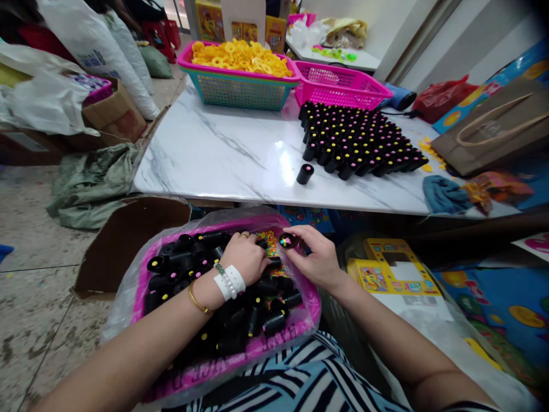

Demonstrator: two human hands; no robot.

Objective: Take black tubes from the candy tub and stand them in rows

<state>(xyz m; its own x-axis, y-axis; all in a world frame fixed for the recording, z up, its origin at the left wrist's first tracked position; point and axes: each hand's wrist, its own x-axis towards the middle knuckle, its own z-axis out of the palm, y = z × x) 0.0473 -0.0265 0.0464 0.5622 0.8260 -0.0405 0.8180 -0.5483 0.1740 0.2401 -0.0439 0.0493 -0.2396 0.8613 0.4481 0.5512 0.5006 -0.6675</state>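
My right hand [315, 252] grips a small black cylinder [286, 241] at the right side of the pink basket; its open end faces me and shows colored beads inside. My left hand [245, 256] reaches into the basket with fingers curled around another black cylinder [274, 262], which lies on its side. Several more black cylinders [178, 263], some with a yellow or pink dot at the end, fill the plastic-lined pink basket [309, 312] on my lap. Between my hands, small multicolored beads [270, 243] show at the basket's far right.
On the marble-patterned table [206, 154], rows of upright black cylinders [360, 137] stand at the right, with a single cylinder [305, 174] in front. Behind are a basket of yellow rings [240, 86] and a pink basket [338, 83]. A cardboard box [124, 252] is at left.
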